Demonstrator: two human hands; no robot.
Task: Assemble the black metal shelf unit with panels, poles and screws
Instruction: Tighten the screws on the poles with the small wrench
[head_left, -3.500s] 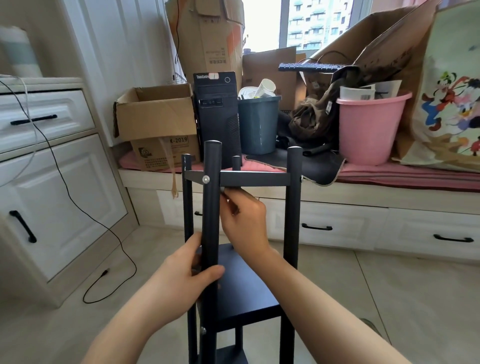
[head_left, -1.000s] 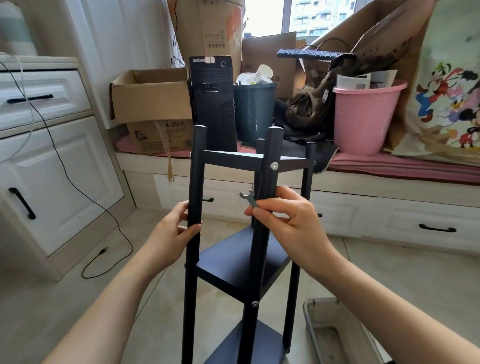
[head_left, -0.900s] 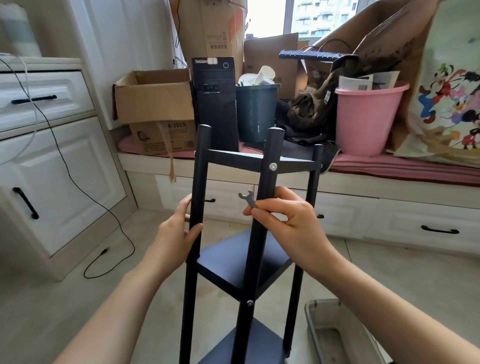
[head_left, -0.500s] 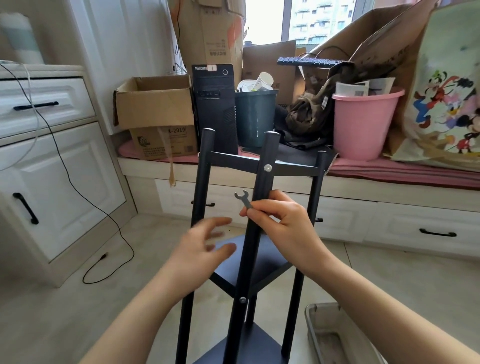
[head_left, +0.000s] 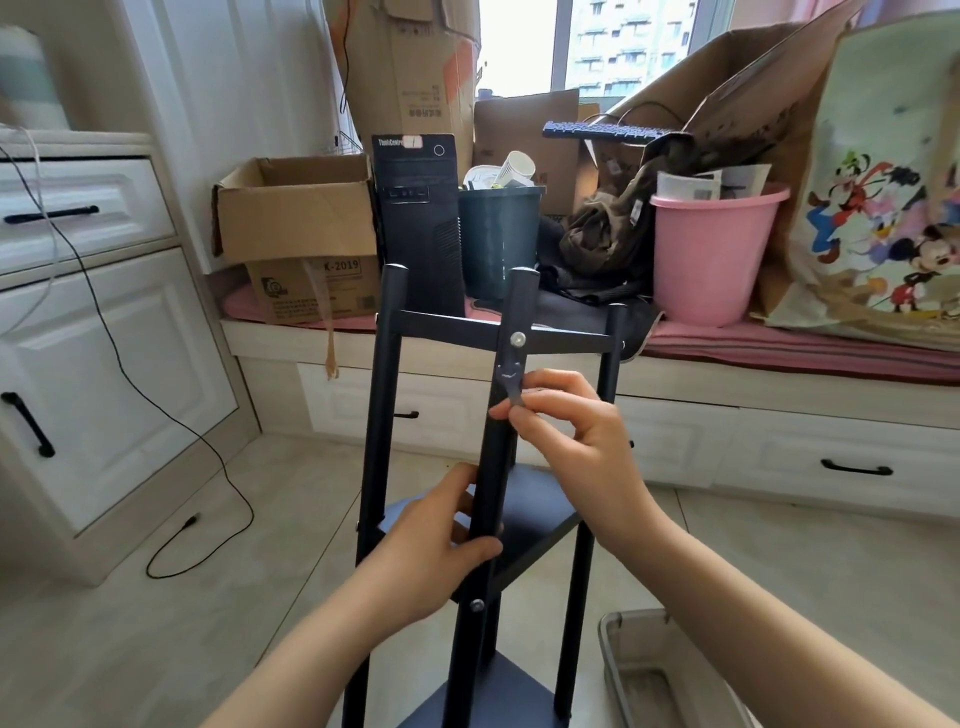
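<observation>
Tightening time: left hand (head_left: 441, 540) grips the front pole (head_left: 498, 467), right hand (head_left: 576, 441) pinches the small spanner (head_left: 510, 382) just below the top screw (head_left: 517, 339), needing its mouth seated next.

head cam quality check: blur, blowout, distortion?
Head view: window blown out to near white; wide-angle bowing bends the cabinet at the left edge; wrench in the right hand is slightly soft; pole, screw and left hand are evenly lit, no glare.
</observation>
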